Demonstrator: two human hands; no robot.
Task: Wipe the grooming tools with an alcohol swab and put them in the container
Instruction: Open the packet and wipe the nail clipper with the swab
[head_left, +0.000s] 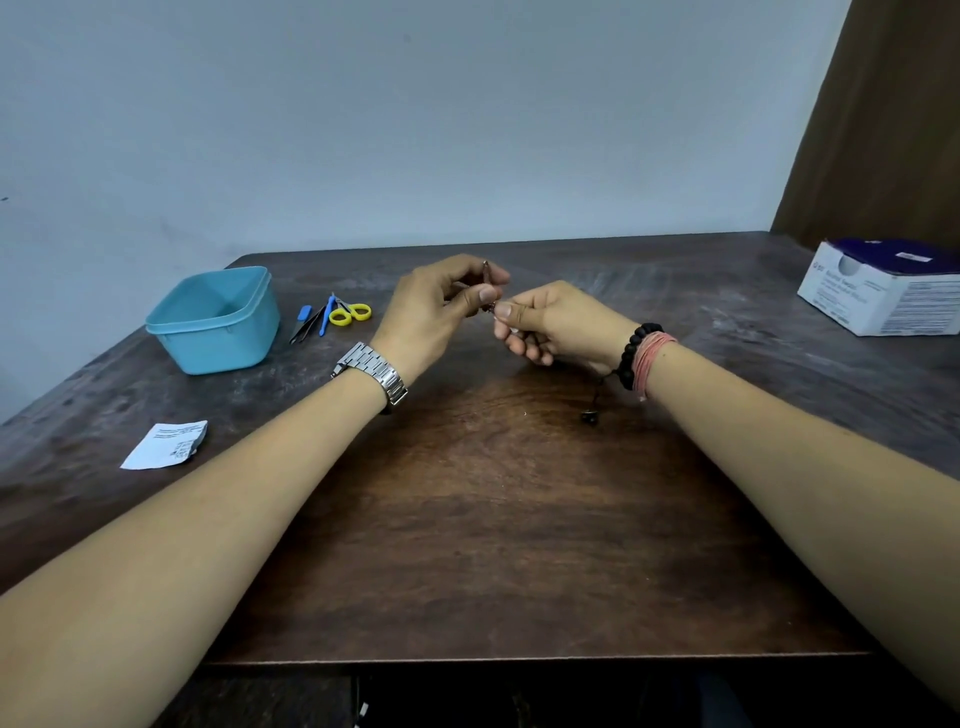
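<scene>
Wiping step: left hand (441, 306) pinches a small metal tool (486, 275) above the tabletop (519, 519); right hand (545, 325) grips the swab (514, 329). Best wiped along its full length before going into the box (218, 322).

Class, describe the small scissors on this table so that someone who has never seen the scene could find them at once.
Start at the light blue container on the far left of the wooden table. Just to its right lies a small cluster of grooming tools. The scissors lie farthest right there, the only tool with round yellow finger loops.
</scene>
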